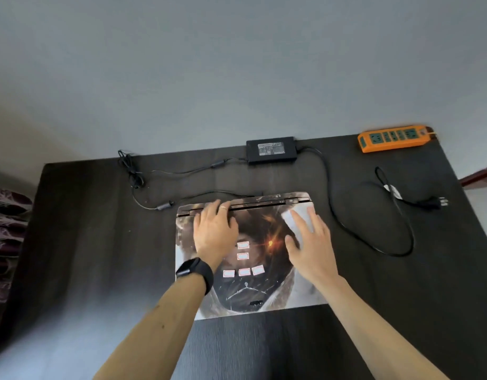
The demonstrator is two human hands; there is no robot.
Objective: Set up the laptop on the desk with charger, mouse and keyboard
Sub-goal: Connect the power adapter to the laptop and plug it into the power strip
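No word, brand or number can be read anywhere. The charger brick [280,157] at the far edge of the desk [86,215] carries a pale label [270,148] on its top face, with rows of fine print and small marks, all too small to make out. The laptop [264,292] lid, covered by a printed picture, bears five small white stickers [243,256] with red outlines; nothing legible shows inside them. A small dark mark [255,303] near the lid's near edge is blurred. A white tag [392,190] on the power cable [330,193] shows dark specks, unreadable. The orange power strip [393,138] shows no legible lettering.
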